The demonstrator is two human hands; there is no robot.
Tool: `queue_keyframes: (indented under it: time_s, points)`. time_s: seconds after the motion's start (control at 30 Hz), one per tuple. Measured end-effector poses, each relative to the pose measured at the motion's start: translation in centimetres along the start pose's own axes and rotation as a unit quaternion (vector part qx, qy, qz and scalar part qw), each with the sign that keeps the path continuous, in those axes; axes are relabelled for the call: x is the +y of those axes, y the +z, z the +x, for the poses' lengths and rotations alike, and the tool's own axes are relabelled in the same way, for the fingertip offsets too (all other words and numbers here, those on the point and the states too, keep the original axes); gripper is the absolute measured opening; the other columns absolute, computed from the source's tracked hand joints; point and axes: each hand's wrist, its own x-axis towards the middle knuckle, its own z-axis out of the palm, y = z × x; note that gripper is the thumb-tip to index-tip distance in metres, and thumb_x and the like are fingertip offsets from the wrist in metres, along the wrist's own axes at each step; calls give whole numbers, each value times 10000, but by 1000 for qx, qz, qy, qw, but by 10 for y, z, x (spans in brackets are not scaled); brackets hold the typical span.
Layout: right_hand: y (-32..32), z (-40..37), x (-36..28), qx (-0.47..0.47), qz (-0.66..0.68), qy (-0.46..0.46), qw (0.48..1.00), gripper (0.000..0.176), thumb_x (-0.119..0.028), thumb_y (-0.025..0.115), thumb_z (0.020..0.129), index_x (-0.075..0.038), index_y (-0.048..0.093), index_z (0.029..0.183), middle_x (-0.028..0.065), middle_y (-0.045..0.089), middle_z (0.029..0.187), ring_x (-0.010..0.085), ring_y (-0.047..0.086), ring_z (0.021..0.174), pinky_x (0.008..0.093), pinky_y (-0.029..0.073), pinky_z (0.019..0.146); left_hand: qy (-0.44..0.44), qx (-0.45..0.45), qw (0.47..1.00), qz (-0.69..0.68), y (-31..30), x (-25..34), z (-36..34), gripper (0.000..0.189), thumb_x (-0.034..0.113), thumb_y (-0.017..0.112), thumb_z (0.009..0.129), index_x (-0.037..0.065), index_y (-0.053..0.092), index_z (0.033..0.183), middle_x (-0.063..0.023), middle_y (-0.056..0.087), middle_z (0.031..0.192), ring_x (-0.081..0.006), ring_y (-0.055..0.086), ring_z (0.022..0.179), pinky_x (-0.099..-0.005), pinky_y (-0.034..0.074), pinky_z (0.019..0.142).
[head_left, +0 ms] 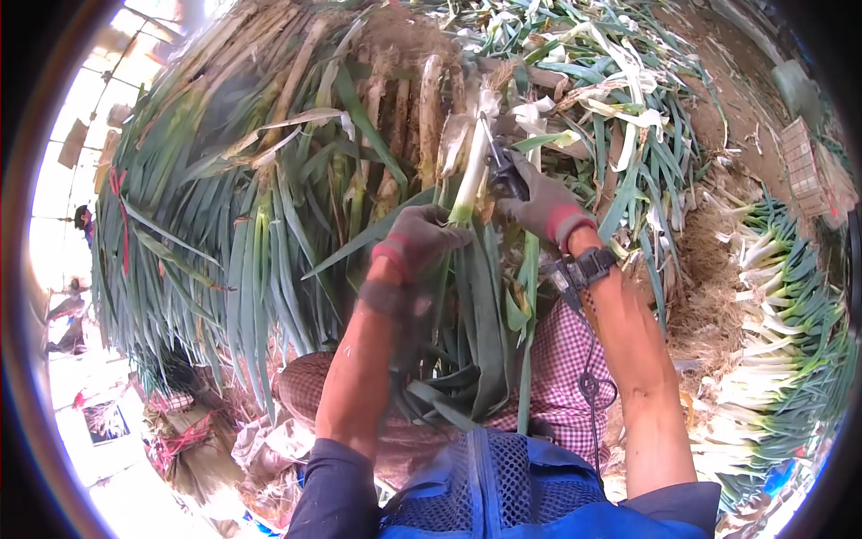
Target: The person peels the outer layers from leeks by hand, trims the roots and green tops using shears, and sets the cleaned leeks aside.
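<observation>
A leek with a white stem [470, 180] stands root end away from me, its long green leaves hanging toward my lap. My left hand [420, 238], in a grey and red glove, is closed round the leek where the white turns green. My right hand [545, 199], gloved alike, grips the black handle of a tool [509, 176]; its thin metal blade [489, 135] lies along the right side of the stem. A cord runs down from my right wrist.
Untrimmed leeks [260, 225] are heaped on the left and ahead. Loose peeled leaves [628, 99] lie at the upper right. Leeks with white stems [772, 341] form a row at the far right. A checkered cloth [561, 368] covers my lap.
</observation>
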Motion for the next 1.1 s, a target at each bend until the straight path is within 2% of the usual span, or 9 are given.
queue_keyframes:
  time_s: [0.2, 0.27, 0.37, 0.43, 0.63, 0.77, 0.87, 1.0, 1.1]
  points:
    - [-1, -27, 11, 24, 21, 28, 999, 973, -434, 778, 873, -135, 335, 1686, 255, 721, 1195, 404, 703, 1104, 431, 517, 1004, -34, -8, 999, 12, -4, -6, -6, 430, 208, 896, 860, -28, 781, 1201, -47, 782, 1017, -114, 682, 867, -287, 543, 812]
    - [-5, -27, 12, -11, 36, -12, 999, 977, -429, 755, 881, -105, 310, 1688, 271, 711, 1280, 418, 693, 1176, 462, 509, 1046, -26, -10, 1000, 3, -4, -14, -2, 416, 199, 891, 866, -27, 782, 1197, -46, 783, 1022, -116, 686, 865, -288, 548, 814]
    - [-4, -26, 7, -17, 38, 13, 999, 995, -436, 761, 874, -103, 303, 1692, 271, 718, 1264, 422, 694, 1169, 451, 513, 1043, -25, -22, 999, -21, -5, -24, -4, 385, 171, 875, 892, -32, 774, 1203, -47, 781, 1024, -121, 695, 855, -291, 559, 809]
    - [6, -21, 18, -10, 40, 3, 999, 1000, -443, 763, 872, -100, 304, 1691, 272, 722, 1248, 424, 696, 1158, 447, 514, 1039, -60, -44, 990, -120, -5, -22, -6, 365, 148, 855, 919, -36, 760, 1220, -50, 777, 1024, -128, 704, 848, -296, 570, 804]
    - [13, -25, 20, 0, 47, -18, 999, 997, -444, 765, 864, -103, 316, 1686, 268, 730, 1232, 415, 706, 1149, 441, 517, 1045, -74, -51, 989, -121, -8, -25, -5, 349, 131, 834, 943, -38, 748, 1236, -40, 766, 1019, -130, 706, 859, -294, 574, 801]
    - [-1, 7, 6, 2, 67, 14, 998, 937, -397, 775, 876, -76, 369, 1657, 270, 688, 1330, 386, 688, 1188, 411, 505, 1049, -61, -59, 987, -140, -12, -32, -2, 339, 136, 828, 951, -35, 750, 1234, -35, 764, 1016, -125, 704, 865, -288, 571, 806]
    - [8, 33, 15, 5, 33, 11, 999, 927, -409, 777, 873, -78, 390, 1648, 261, 697, 1329, 381, 689, 1198, 398, 504, 1060, -64, -65, 983, -161, -11, -32, -6, 338, 145, 827, 955, -28, 751, 1235, -30, 765, 1018, -117, 703, 869, -288, 571, 811]
    - [5, 15, 21, -13, 73, 5, 997, 919, -423, 798, 859, -117, 423, 1639, 232, 710, 1304, 342, 696, 1169, 380, 506, 1045, -49, -54, 988, -133, -9, -27, -8, 327, 150, 833, 949, -16, 761, 1221, -19, 765, 1003, -111, 697, 842, -287, 570, 788]
    - [-2, -17, 31, -29, 74, -11, 997, 950, -437, 799, 839, -118, 407, 1644, 242, 721, 1253, 361, 712, 1115, 403, 530, 1003, -25, -41, 993, -111, -4, -16, -9, 316, 152, 842, 936, -17, 775, 1195, -21, 768, 984, -106, 689, 816, -282, 561, 764]
